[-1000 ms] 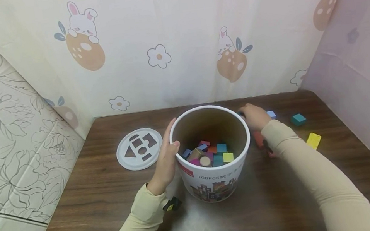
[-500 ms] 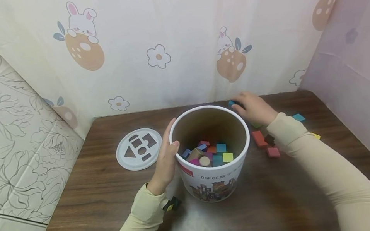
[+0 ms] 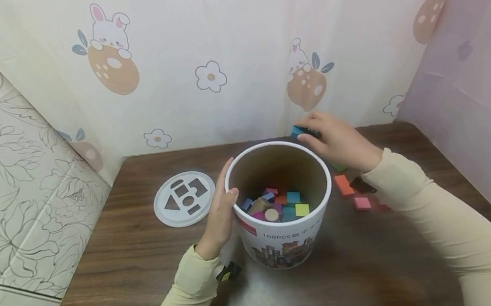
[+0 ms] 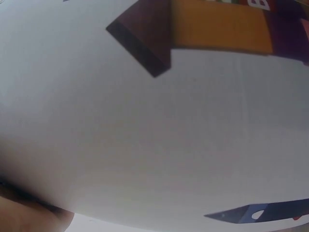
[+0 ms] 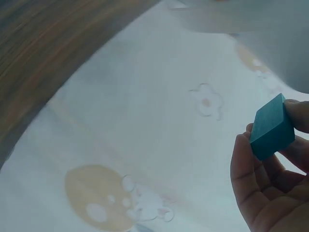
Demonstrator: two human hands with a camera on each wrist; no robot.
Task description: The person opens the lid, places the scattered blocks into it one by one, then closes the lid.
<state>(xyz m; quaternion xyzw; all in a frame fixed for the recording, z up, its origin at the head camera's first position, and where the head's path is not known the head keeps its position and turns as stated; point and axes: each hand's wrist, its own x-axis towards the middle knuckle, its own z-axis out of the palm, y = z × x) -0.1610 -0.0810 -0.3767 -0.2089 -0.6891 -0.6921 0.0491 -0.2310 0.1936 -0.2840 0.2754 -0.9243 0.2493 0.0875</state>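
A round white bucket [image 3: 279, 228] stands on the table with several coloured wooden blocks [image 3: 301, 209] lying inside it. My left hand [image 3: 218, 216] holds the bucket's left side, thumb over the rim and fingers along the outer wall. In the left wrist view the printed bucket wall [image 4: 159, 130] fills nearly everything. Behind the bucket's right rear rim, above the table, my right hand [image 3: 339, 140] pinches a teal block [image 3: 297, 132]. The right wrist view shows that teal block [image 5: 272, 126] between thumb and fingers of my right hand [image 5: 275, 183].
A white lid [image 3: 177, 216] with shaped cut-outs lies left of the bucket. On the right, an orange-red block [image 3: 344, 185], a pink block [image 3: 362, 204] and a partly hidden green one [image 3: 339, 166] lie on the wooden table [image 3: 117, 273]. A patterned curtain [image 3: 238, 30] rises behind.
My right hand has risen from the table right of the bucket and moved left toward its rear rim, carrying the teal block. The left hand and bucket stay in place.
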